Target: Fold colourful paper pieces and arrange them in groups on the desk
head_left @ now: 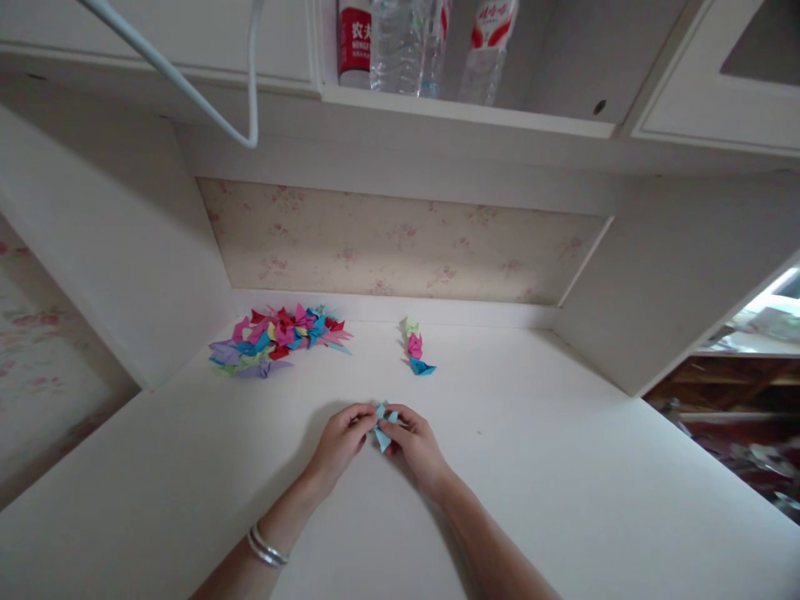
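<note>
Between my two hands, over the middle of the white desk, is a small light-blue folded paper (383,440) with several pointed tips. My left hand (344,434) pinches its left side between thumb and fingers. From the right, my right hand (412,437) grips the same piece, the thumb lying across its front. The fingertips cover part of the folds. Beyond my hands stands a short row of folded paper pieces: a blue one (422,367) nearest, a pink one (415,345) behind it and a pale green one (410,327) at the back.
A heap of many-coloured folded paper pieces (284,333) lies at the desk's back left. Plastic bottles (400,50) stand on the shelf above. A white cable or rod (187,82) hangs at upper left. Side panels (662,267) flank the white desktop (562,467).
</note>
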`<state>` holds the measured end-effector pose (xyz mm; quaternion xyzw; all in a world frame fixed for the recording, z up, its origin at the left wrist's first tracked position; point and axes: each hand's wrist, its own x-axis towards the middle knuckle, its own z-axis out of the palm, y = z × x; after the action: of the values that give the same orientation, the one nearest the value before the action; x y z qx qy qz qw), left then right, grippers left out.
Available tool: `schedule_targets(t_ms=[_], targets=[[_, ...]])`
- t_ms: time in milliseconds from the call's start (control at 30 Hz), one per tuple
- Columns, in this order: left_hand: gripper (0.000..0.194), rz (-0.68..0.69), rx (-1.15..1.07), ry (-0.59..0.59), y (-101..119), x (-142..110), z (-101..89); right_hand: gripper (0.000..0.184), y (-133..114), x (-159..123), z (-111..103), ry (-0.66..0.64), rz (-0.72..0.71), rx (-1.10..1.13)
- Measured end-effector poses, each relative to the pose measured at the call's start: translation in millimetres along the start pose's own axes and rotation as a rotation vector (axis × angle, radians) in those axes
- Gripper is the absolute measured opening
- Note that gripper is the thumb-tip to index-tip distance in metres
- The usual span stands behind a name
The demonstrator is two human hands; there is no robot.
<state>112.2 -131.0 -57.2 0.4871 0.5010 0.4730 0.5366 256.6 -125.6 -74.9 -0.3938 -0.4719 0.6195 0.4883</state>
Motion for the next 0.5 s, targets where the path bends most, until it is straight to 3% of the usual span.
schedule_targets(t_ms=[267, 500], targets=[[0.039, 0.008, 0.038, 0.055, 0, 2, -1.8, 0.049, -7, 0, 0, 0.074, 0.045, 0.14], [0.055, 0.032, 0.093, 0.224, -4, 13, -11.9, 0.054, -2, 1, 0, 0.196, 0.008, 0.197]])
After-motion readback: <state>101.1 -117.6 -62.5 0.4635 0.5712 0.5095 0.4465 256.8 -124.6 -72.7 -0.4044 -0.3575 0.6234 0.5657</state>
